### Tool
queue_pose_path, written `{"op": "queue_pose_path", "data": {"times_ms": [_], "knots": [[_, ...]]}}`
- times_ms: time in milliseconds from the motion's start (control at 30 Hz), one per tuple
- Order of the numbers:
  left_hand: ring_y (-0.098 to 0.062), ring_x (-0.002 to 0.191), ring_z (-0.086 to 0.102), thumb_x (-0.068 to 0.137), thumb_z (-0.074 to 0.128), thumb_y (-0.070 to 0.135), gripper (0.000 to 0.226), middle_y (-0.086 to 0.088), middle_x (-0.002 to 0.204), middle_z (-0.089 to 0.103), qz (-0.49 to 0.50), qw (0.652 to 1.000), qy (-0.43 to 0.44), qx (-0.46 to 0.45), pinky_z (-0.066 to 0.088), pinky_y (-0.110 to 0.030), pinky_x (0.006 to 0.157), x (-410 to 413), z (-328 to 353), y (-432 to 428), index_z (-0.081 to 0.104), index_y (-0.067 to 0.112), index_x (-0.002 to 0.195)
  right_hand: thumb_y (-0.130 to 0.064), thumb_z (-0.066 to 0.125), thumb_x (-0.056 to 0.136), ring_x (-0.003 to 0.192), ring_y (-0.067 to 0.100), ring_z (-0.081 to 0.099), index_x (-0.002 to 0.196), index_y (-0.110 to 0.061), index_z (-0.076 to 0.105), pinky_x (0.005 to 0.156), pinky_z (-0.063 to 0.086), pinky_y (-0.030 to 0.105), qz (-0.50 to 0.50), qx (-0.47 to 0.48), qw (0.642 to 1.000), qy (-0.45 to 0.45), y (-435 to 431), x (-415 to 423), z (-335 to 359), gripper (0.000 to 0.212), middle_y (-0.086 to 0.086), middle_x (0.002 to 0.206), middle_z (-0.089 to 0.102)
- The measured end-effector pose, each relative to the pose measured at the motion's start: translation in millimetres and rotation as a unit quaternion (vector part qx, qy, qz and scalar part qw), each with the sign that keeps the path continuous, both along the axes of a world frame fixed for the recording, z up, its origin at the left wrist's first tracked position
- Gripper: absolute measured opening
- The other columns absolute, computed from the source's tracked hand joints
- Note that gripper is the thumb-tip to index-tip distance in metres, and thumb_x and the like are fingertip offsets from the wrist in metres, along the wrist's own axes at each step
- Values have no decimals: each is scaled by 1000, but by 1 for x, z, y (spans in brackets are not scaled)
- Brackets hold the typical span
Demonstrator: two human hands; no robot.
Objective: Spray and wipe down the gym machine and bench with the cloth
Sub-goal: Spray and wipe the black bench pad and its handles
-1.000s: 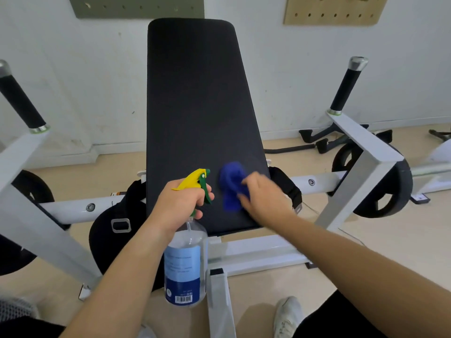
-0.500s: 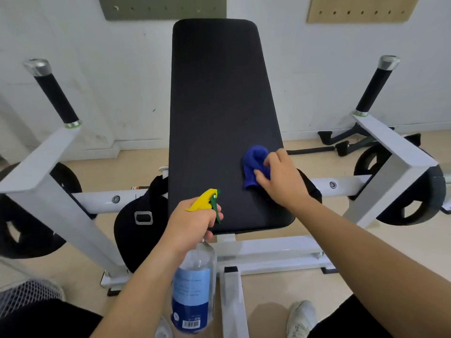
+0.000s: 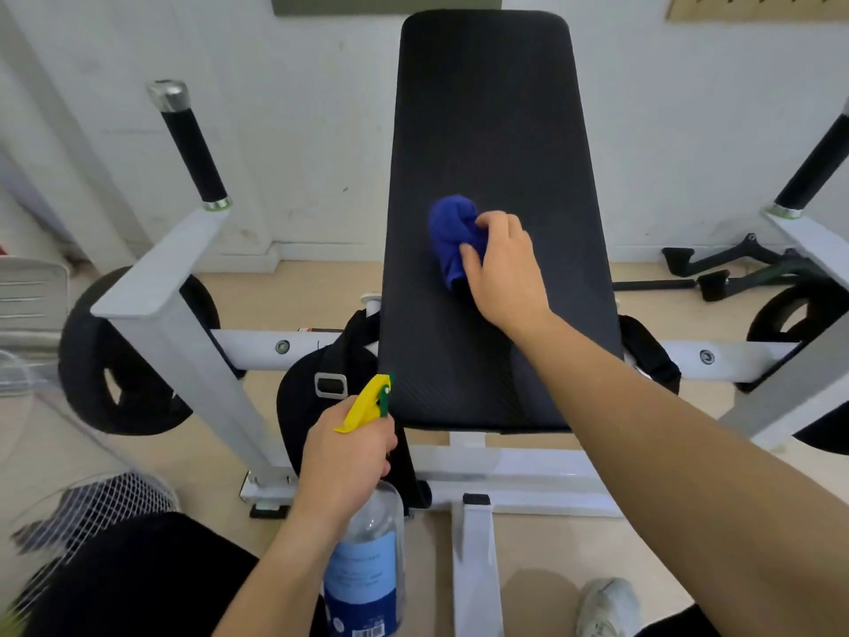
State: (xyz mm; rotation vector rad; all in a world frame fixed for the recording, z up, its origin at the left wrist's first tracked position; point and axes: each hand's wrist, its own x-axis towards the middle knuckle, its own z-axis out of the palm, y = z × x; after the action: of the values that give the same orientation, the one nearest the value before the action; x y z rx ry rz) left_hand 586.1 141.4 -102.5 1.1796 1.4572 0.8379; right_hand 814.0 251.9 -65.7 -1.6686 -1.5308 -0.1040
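Right now I'm wiping: my right hand [image 3: 503, 268] grips the bunched blue cloth [image 3: 452, 232] against the middle of the bench pad [image 3: 487, 108]; my left hand [image 3: 342, 457] grips the spray bottle [image 3: 365, 567] near the pad's lower edge. Next, I'd sweep upward.

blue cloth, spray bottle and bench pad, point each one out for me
blue cloth [image 3: 451, 228], head view, on the bunched upper part of the cloth
spray bottle [image 3: 363, 577], head view, on its light blue label
bench pad [image 3: 487, 108], head view, on the bare upper half of the black pad
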Motion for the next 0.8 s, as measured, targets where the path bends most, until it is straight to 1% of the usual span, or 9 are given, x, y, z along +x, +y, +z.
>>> {"op": "queue_pose_path", "data": {"times_ms": [67, 167, 233, 333, 433, 567, 667, 733, 800], "knots": [[-21, 64, 51, 81, 55, -4, 18, -13, 75, 68, -11, 1000, -6, 0, 44, -35, 58, -1, -2, 0, 70, 4, 85, -23, 55, 97, 111, 31, 49, 147, -19, 36, 93, 45, 44, 14, -49, 996, -74, 2, -8, -12, 54, 11, 131, 50], [-18, 66, 56, 79, 52, -6, 38, -8, 85, 76, -5, 1000, -25, 12, 47, -33, 58, 0, -4, 4, 77, 22, 78, -27, 47, 93, 97, 36, 51, 138, -14, 50, 87, 47, 47, 39, -57, 973, -218, -26, -34, -51, 47, 14, 118, 53], [-18, 64, 54, 78, 50, -9, 40, -5, 84, 76, 10, 999, -43, 26, 46, -32, 56, 0, -1, 7, 77, 21, 79, -30, 47, 90, 90, 34, 52, 127, -13, 57, 80, 49, 47, 121, -55, 965, -226, -62, -47, -78, 42, 12, 112, 56], [-18, 66, 50, 78, 48, -13, 41, -1, 80, 76, 15, 997, -79, 20, 44, -31, 55, -1, 5, 9, 77, 14, 84, -30, 56, 89, 86, 29, 53, 121, -14, 60, 73, 50, 42, 247, -41, 923, -293, -94, -42, -96, 35, 8, 107, 59], [-13, 68, 53, 78, 47, -14, 42, 0, 83, 77, 35, 994, -99, 10, 45, -26, 55, 2, 8, 8, 77, 14, 86, -26, 54, 83, 81, 33, 52, 113, -16, 64, 69, 50, 42, 243, -22, 908, -340, -55, -21, -72, 33, 10, 99, 59], [-12, 66, 55, 80, 49, -11, 41, 1, 90, 79, 48, 994, -100, 17, 49, -25, 57, 8, 10, 5, 77, 17, 87, -18, 55, 86, 92, 36, 48, 122, -21, 62, 83, 50, 46, 60, -19, 974, -220, 8, 3, -34, 37, 10, 110, 56], [-14, 65, 53, 81, 50, -9, 40, 2, 91, 78, 54, 993, -100, 29, 48, -23, 54, 6, 11, 6, 77, 19, 87, -9, 59, 86, 91, 36, 47, 121, -17, 63, 82, 48, 47, -18, -11, 988, -155, 15, -17, -35, 37, 11, 111, 56], [-16, 65, 52, 80, 50, -9, 40, 2, 91, 78, 62, 992, -99, 40, 47, -22, 52, 4, 12, 8, 77, 20, 87, -5, 60, 81, 87, 36, 49, 116, -15, 65, 80, 48, 47, 18, 1, 989, -147, -5, -43, -50, 37, 12, 107, 57], [-16, 63, 52, 80, 50, -10, 40, -2, 90, 77, 67, 991, -105, 52, 47, -22, 51, 2, 12, 12, 77, 19, 87, -5, 59, 80, 88, 34, 50, 114, -15, 66, 80, 47, 44, 124, -5, 976, -180, -40, -61, -75, 36, 11, 107, 57]]}}
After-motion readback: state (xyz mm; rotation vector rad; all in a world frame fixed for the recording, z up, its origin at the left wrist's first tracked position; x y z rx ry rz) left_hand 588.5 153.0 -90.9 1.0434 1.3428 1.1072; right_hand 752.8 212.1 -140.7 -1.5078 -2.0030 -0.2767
